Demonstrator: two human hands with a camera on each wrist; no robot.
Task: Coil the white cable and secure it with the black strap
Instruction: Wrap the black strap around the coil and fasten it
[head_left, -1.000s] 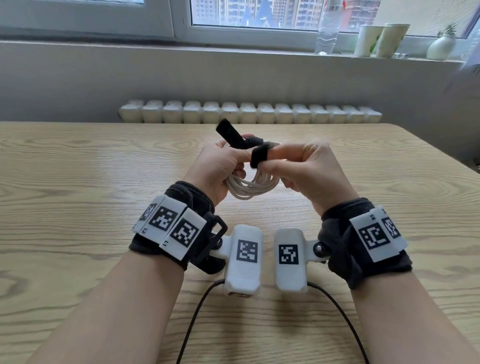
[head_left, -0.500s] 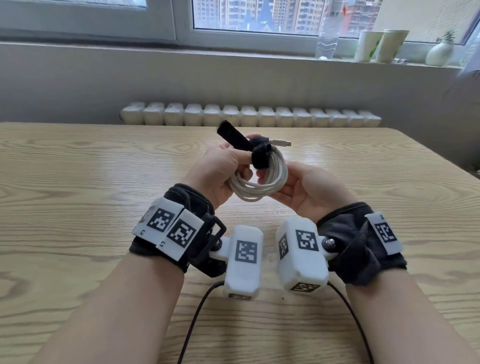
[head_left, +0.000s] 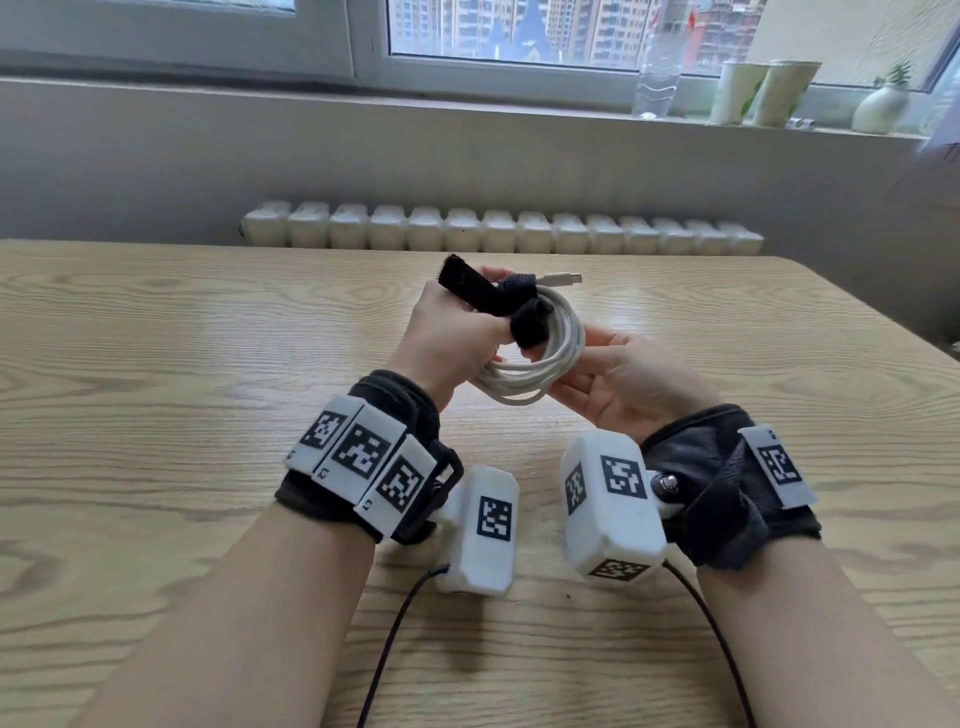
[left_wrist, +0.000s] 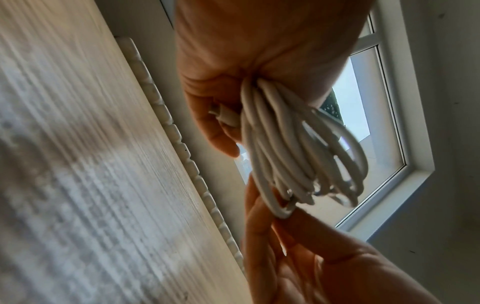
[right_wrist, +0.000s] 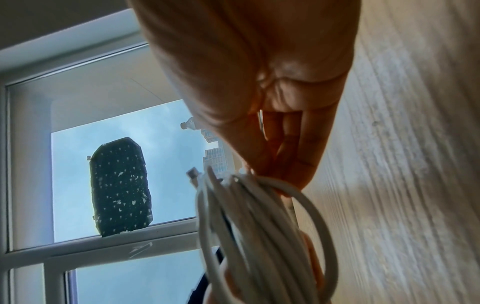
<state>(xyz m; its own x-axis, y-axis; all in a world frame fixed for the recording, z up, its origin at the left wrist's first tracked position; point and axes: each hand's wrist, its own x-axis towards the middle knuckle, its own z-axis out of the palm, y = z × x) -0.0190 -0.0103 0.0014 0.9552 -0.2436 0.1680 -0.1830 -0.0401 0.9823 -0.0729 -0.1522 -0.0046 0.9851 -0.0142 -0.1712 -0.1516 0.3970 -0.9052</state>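
Note:
The white cable (head_left: 550, 371) is wound into a coil that I hold above the wooden table (head_left: 208, 389). My left hand (head_left: 467, 338) grips the coil's left side, seen from below as bunched loops (left_wrist: 285, 144). The black strap (head_left: 527, 325) is looped round the coil's top, and its free end (head_left: 465, 286) sticks up to the left. That free end shows dark against the window (right_wrist: 119, 185). My right hand (head_left: 592, 369) lies palm up and pinches the coil's right side between thumb and fingers (left_wrist: 306, 232). A metal plug (head_left: 566, 279) pokes out to the right.
Behind the table's far edge runs a white radiator (head_left: 498, 231). A clear bottle (head_left: 657, 78), two pale cups (head_left: 763, 91) and a small vase (head_left: 880, 106) stand on the windowsill. Black wrist-camera leads (head_left: 389, 639) trail toward me over the table.
My right hand has let go of the strap, turned palm up and taken the coil's right side. The plug has come into view. The left hand keeps its grip.

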